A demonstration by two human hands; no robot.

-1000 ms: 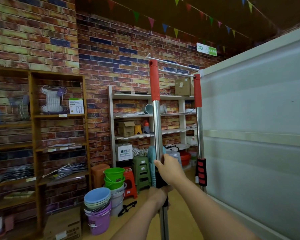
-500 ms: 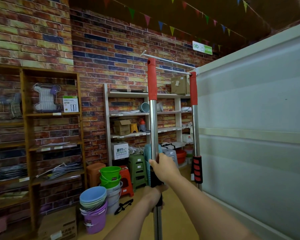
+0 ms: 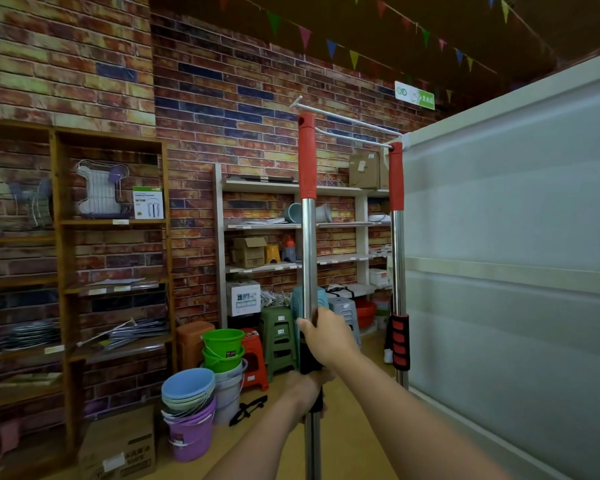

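I hold a long steel pole (image 3: 308,244) upright in front of me; it has a red sleeve at its top, just below the white hooks (image 3: 347,121) that stick out from the panel. My right hand (image 3: 328,336) grips the pole at its black grip, thumb round the left side. My left hand (image 3: 305,388) grips the same pole just below. A second identical pole (image 3: 398,244) with a red and black grip hangs from a white hook at the edge of the grey panel (image 3: 513,237).
Stacked buckets (image 3: 191,407) and green pails (image 3: 222,348) stand on the floor at left, with plastic stools (image 3: 278,337) behind. A wooden shelf (image 3: 63,271) lines the left brick wall, a white shelf unit (image 3: 264,226) the back. A cardboard box (image 3: 118,445) lies low left.
The pole and both hands have stayed together; the view has drifted slightly, and the pole's red top has sunk a little in the picture.
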